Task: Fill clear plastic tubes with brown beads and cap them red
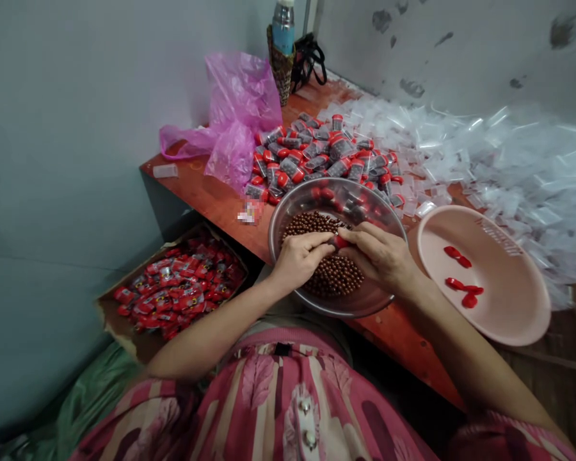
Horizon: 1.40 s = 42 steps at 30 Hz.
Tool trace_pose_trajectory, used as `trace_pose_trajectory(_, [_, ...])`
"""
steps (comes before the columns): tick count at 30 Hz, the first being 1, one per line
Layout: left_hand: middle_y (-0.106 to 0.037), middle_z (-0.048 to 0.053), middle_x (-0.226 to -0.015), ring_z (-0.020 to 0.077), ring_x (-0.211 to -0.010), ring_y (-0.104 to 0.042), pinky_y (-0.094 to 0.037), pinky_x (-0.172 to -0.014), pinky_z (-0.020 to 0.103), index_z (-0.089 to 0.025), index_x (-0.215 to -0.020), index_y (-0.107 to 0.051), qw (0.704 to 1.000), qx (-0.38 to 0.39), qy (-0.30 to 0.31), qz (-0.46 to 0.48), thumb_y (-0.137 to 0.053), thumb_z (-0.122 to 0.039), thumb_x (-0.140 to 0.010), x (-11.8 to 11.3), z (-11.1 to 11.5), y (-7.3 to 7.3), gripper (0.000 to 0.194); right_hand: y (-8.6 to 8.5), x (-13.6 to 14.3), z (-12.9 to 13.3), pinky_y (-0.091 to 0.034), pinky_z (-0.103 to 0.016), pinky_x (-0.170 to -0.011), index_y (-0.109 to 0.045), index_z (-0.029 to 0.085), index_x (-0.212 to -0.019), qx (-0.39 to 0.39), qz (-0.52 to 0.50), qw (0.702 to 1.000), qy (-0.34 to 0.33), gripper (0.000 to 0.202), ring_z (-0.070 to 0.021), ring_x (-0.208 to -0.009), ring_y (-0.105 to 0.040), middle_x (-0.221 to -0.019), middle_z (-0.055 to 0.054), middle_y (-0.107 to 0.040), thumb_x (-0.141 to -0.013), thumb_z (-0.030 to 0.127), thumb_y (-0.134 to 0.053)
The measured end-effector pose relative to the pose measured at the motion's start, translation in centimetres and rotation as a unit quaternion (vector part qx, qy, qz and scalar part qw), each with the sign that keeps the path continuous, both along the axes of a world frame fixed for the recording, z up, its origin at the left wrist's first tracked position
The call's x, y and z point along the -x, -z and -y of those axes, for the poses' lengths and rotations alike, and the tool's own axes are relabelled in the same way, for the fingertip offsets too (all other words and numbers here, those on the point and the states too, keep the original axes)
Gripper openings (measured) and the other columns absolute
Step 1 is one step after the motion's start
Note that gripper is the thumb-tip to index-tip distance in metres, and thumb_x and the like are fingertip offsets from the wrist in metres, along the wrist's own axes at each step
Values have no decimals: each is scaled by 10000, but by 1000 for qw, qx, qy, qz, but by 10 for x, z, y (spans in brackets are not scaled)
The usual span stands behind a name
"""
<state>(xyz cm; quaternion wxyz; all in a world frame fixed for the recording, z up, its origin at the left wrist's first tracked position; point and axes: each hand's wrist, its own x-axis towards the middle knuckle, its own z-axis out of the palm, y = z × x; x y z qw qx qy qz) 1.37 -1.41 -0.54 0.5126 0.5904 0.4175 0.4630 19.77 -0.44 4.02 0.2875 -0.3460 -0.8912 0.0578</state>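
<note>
Above a see-through bowl [398, 282] of small round brown balls [333, 278], my two hands meet. Between their fingertips is a small container with a red cap [338, 242], mostly covered by the fingers. My left hand [297, 259] pinches it from the left. From the right, my right hand [381, 253] has its thumb and fingers closed on the red end. Behind the bowl lies a heap of filled clear containers with red caps [312, 157]. To the right, a pink basin [504, 288] holds several loose red caps [463, 288].
A big pile of clear plastic containers [504, 160] covers the table's right and back. A pink plastic bag [240, 109] and a bottle in a woven holder [282, 51] stand at the back left. Below the red table [211, 192], a cardboard box [120, 326] holds red wrapped packets.
</note>
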Motion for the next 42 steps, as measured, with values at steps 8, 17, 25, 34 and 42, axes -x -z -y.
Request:
trace_pose_trajectory(8, [-751, 59, -1011, 197, -857, -705, -594, -737, 331, -178, -1014, -723, 925, 233, 4, 300, -823, -445, -634, -4, -13, -1, 475, -7, 1, -10, -580, -400, -813, -598, 262, -1173, 414, -361, 835, 33, 455, -207, -841, -715, -1012, -52, -730, -777, 435, -741])
trace_pose_trajectory(17, [-759, 63, -1068, 224, -1056, -672, -476, -1013, 365, -189, -1002, -767, 988, 63, 1, 139, -705, -323, -787, -2, -7, 1, 262, 16, -6, -9, -586, -393, -812, -697, 232, -918, 505, -449, 735, 55, 322, -191, -824, -700, -954, -31, -724, -702, 452, -789])
trace_pose_trajectory(25, [-732, 66, -1140, 207, -1211, -586, -403, -1100, 351, -227, -1066, -758, 998, -25, -20, 47, -652, -234, -827, 1, -4, 3, 261, 11, 16, -13, -595, -451, -806, -662, 183, -952, 689, -413, 596, -5, 324, -228, -887, -681, -922, -73, -724, -702, 388, -653])
trace_pose_trajectory(34, [-701, 68, -1202, 213, -1198, -599, -413, -1096, 348, -228, -1089, -747, 999, -3, -41, 19, -617, -271, -849, 2, -7, 6, 276, 24, 34, -13, -590, -444, -790, -559, 227, -808, 669, -479, 566, 47, 180, -222, -830, -675, -815, -25, -705, -678, 352, -575])
trace_pose_trajectory(42, [-579, 98, -1402, 213, -1326, -518, -378, -1133, 351, -221, -1288, -593, 981, 88, -106, 133, -686, -324, -815, -2, -14, 10, 493, -2, 34, -110, -539, -423, -931, -512, 210, -1247, 547, -499, 655, 148, 421, -200, -935, -672, -1038, -73, -681, -928, 483, -488])
